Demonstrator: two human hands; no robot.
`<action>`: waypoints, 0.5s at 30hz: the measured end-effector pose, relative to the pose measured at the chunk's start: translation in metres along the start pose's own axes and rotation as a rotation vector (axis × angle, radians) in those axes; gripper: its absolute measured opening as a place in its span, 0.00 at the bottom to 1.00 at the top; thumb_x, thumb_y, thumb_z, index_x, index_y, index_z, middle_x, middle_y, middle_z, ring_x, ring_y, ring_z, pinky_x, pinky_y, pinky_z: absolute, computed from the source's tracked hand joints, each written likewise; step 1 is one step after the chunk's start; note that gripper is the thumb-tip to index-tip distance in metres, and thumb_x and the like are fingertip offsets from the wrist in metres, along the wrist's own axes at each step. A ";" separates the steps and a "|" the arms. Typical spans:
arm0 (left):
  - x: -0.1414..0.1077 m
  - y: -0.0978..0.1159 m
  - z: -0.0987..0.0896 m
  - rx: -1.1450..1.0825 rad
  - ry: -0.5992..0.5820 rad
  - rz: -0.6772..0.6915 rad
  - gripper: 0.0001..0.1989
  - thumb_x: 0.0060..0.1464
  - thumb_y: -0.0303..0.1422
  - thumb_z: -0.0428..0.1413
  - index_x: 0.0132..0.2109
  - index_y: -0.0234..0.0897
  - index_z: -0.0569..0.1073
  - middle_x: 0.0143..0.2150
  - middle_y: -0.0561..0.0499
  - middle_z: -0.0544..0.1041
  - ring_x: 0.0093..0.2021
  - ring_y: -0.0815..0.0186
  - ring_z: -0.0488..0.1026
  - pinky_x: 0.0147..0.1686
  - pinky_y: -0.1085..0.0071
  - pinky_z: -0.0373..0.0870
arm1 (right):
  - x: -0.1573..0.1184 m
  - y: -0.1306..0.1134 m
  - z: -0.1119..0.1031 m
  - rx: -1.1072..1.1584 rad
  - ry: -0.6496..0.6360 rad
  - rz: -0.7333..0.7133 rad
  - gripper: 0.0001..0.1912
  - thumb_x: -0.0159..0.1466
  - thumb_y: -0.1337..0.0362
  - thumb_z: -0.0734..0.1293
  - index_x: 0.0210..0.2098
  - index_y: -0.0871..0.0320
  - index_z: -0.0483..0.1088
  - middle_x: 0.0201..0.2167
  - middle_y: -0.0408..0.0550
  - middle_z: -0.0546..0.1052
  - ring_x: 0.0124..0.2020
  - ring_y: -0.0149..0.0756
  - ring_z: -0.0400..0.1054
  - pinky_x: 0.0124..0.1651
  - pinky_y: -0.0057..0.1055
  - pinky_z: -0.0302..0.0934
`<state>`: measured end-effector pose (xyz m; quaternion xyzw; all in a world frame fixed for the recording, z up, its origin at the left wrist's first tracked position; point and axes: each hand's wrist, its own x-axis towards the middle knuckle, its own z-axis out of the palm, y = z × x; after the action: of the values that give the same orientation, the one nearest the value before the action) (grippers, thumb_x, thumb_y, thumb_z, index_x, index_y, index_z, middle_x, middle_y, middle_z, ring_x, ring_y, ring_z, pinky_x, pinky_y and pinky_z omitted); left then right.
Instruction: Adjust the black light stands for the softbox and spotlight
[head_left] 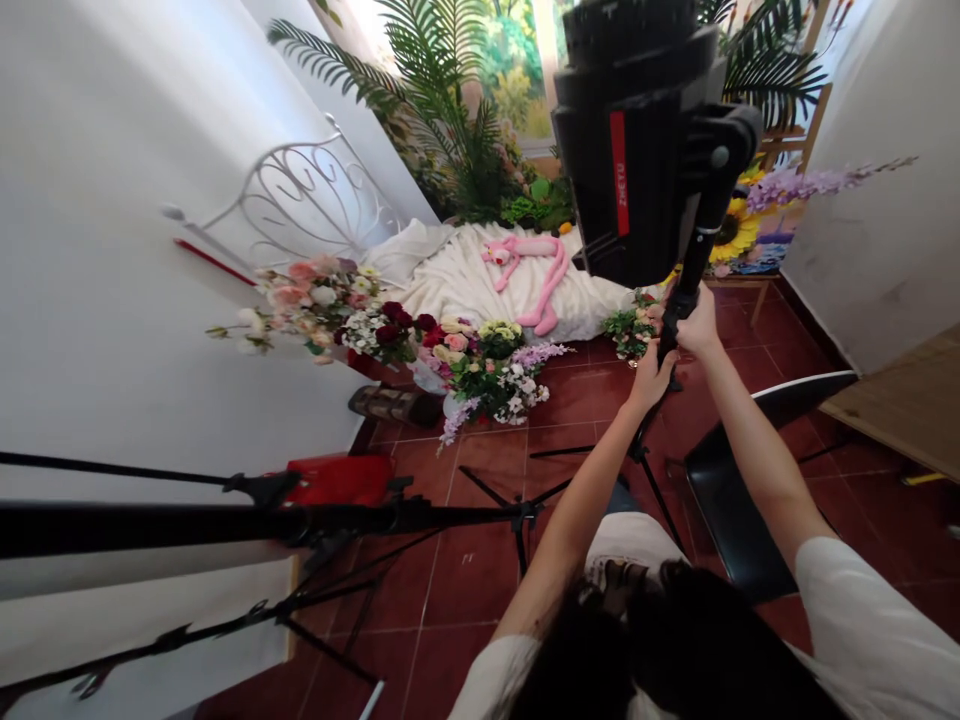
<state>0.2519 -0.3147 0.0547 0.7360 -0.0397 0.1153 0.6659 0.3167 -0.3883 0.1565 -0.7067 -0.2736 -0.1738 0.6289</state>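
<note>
Both of my hands grip a black light stand [700, 240] in front of me. My right hand [700, 322] wraps round the pole near a clamp. Lower down and to the left, my left hand [651, 378] is closed on the same pole. On top of the stand sits a black studio light [637, 140] with a red label, tilted and partly cut off by the upper edge. The legs of the stand spread over the red tiled floor below my hands; my arms hide part of them.
At left, more black stands [450, 515] cross the view. A black chair [739, 500] is close on my right. Ahead are flower bunches [487, 370], a pink plush toy [534, 262] on a white blanket [450, 270], a metal headboard [307, 195] and palm leaves [442, 90].
</note>
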 end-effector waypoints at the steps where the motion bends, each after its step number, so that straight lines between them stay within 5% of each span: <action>1: -0.001 0.001 0.000 -0.002 -0.002 -0.001 0.20 0.64 0.49 0.50 0.51 0.38 0.69 0.40 0.48 0.77 0.40 0.64 0.74 0.48 0.68 0.70 | 0.005 -0.004 0.000 -0.026 0.013 -0.027 0.23 0.55 0.48 0.75 0.40 0.55 0.67 0.35 0.47 0.76 0.41 0.44 0.75 0.43 0.45 0.74; 15: -0.004 0.008 0.003 -0.052 0.030 -0.002 0.24 0.63 0.55 0.48 0.48 0.38 0.71 0.37 0.49 0.76 0.38 0.65 0.73 0.46 0.68 0.70 | 0.031 -0.037 -0.014 -0.180 -0.030 -0.128 0.25 0.62 0.43 0.70 0.46 0.57 0.69 0.44 0.54 0.78 0.48 0.47 0.75 0.49 0.45 0.73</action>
<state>0.2466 -0.3187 0.0617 0.7167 -0.0319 0.1247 0.6854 0.3205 -0.3949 0.2065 -0.7441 -0.3105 -0.2270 0.5463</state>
